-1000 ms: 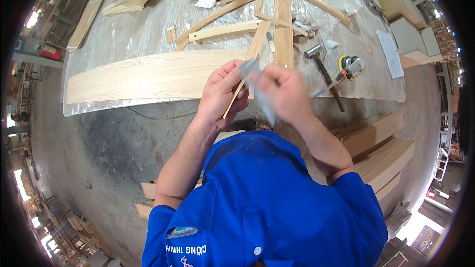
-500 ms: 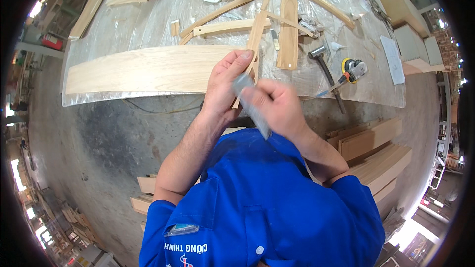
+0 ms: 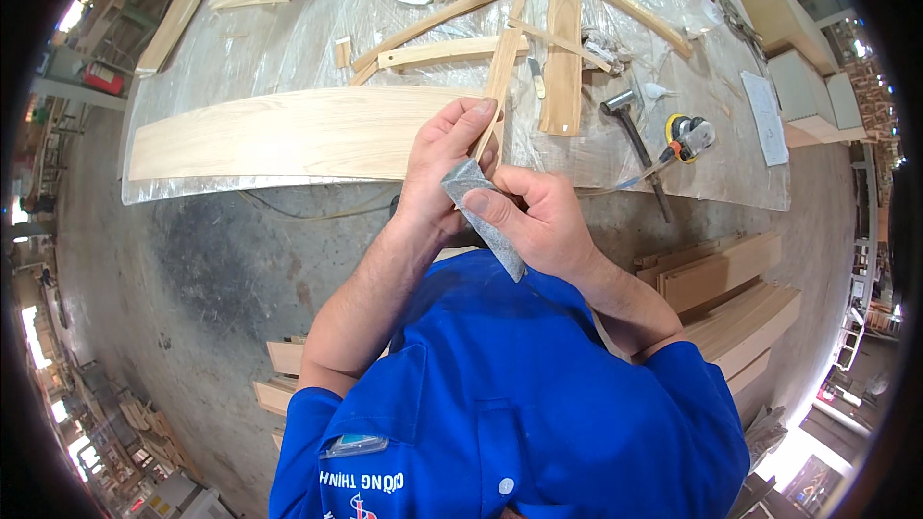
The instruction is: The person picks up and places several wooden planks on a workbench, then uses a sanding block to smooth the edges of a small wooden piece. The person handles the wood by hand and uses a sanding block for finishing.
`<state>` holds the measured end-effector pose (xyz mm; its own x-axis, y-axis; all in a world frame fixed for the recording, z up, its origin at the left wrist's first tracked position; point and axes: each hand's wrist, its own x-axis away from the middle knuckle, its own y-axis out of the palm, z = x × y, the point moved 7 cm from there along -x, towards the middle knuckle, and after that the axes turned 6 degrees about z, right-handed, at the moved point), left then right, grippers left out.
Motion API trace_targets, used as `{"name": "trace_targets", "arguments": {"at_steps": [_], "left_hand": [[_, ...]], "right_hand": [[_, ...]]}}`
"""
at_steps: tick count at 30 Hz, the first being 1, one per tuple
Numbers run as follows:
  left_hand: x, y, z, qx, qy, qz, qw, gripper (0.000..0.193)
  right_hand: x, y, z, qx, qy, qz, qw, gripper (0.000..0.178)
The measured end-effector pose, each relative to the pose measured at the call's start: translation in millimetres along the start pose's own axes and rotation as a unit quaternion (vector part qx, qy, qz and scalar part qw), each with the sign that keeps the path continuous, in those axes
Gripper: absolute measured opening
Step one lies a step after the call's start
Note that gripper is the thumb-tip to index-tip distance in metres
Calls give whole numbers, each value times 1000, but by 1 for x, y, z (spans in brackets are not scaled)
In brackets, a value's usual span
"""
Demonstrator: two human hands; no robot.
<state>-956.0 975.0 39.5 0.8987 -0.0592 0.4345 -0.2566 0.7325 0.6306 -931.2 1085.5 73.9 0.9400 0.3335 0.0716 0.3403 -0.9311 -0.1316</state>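
Observation:
My left hand (image 3: 442,149) is closed around a long thin wooden strip (image 3: 501,67), which points away from me over the near edge of the table. A folded grey sheet of sandpaper (image 3: 488,229) is pinched in my right hand (image 3: 543,221), thumb on top, at the near end of the strip. My right fingers behind the sheet are partly hidden. Just left of my left hand lies a wide pale curved wooden panel (image 3: 279,135).
The plastic-covered table (image 3: 336,29) carries a hammer (image 3: 635,130), a yellow-rimmed air sander (image 3: 685,139), a knife (image 3: 536,79), a flat board (image 3: 561,58), a paper sheet (image 3: 764,115) and several wooden strips. Stacked boards (image 3: 731,317) stand on the floor at right.
My right hand and the sandpaper, blurred by motion before, are now sharp and have shifted slightly toward me. My left hand keeps its hold on the wooden strip.

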Motion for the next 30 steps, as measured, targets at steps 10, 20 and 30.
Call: {"name": "trace_targets", "arguments": {"at_steps": [10,20,30], "left_hand": [[-6,-3,-2,21,-14,-5,1000,17],[7,8,-14,1,-86,-94,992,18],[28,-2,-21,-118,-62,-101,986,20]], "right_hand": [[-11,-6,7,21,43,11,999,35],[-37,-43,1,6,4,47,999,36],[-96,-157,43,-129,85,207,966,32]]}}
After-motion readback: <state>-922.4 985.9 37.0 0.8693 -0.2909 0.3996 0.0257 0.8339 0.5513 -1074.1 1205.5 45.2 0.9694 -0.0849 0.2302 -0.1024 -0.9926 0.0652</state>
